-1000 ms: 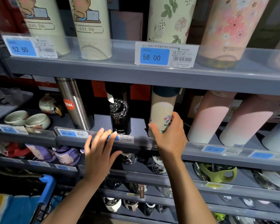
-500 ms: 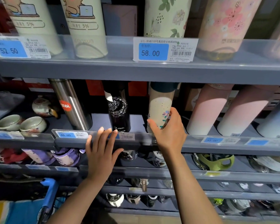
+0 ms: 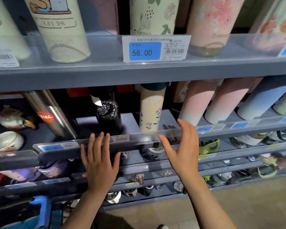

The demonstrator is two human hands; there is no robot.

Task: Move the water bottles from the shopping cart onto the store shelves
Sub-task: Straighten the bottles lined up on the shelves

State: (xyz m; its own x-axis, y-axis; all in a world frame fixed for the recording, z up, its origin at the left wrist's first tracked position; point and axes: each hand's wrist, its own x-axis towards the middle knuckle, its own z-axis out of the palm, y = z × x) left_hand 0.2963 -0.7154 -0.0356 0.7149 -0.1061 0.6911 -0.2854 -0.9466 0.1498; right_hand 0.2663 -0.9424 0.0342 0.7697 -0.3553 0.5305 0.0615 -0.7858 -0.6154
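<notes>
Grey shelves point(image 3: 139, 75) are filling the wall in front of the person, one above the other, each with a clear strip along its front edge. Both hands are hanging in front of the middle shelf edge with fingers straight and spread, and neither one is holding anything. The left hand point(image 3: 99, 159) is showing its back, and its fingertips are lying over the strip; whether they are touching it I cannot tell. The right hand point(image 3: 182, 151) is standing on its edge with the palm turned toward the left hand.

Just above and between the two hands, a cream flower bottle point(image 3: 151, 109) is standing on the middle shelf. Right above the left hand a black speckled bottle point(image 3: 108, 116) is standing, and further left a shiny steel bottle point(image 3: 51, 114) is leaning. Past the right hand, pink bottles point(image 3: 196, 101) are leaning in a row.

High above the hands, a blue price tag point(image 3: 155, 48) is reading 58.00. Below the left hand, a blue cart handle point(image 3: 43, 210) is peeking in. Under the right arm, a tan floor point(image 3: 246, 204) is showing.
</notes>
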